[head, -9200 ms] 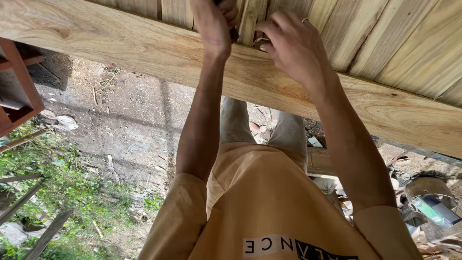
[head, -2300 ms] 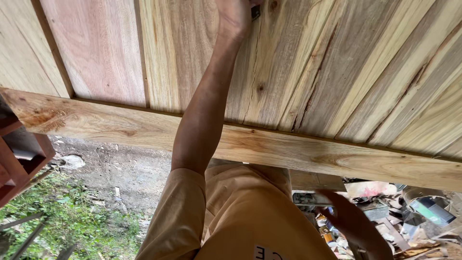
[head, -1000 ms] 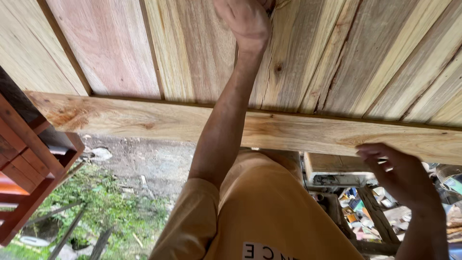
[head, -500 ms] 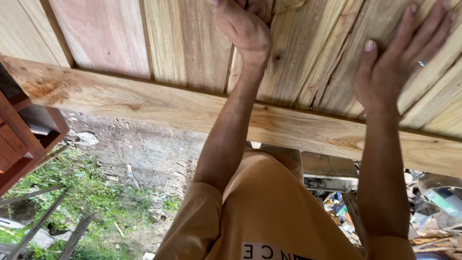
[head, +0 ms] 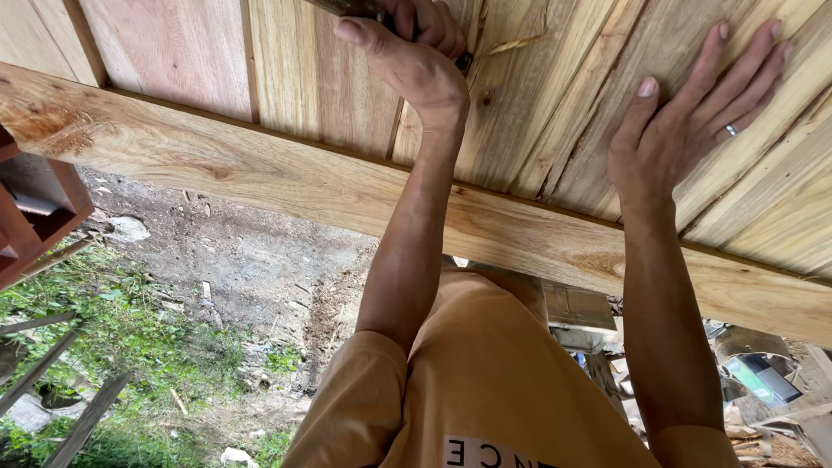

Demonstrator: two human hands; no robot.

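two bare hands work pale, upright wooden wall planks (head: 555,113) above a horizontal timber rail (head: 286,178): left hand (head: 416,56) fisted round a dark tool handle (head: 347,7), right hand (head: 689,117) spread flat, empty, against boards that look stiff, rough and splintery.

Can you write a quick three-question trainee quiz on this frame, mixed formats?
1. True or false: the right hand lies flat, fingers spread, on the wooden boards.
2. What does the left hand do? A: hangs free. B: grips a dark tool handle against the boards. C: rests on the beam.
3. Fill in: a ring shows on a finger of the ___ hand.

Key: 1 true. 2 B; the handle runs out of frame, so the kind of tool cannot be told. 3 right. The beam crosses below both hands, untouched by either.
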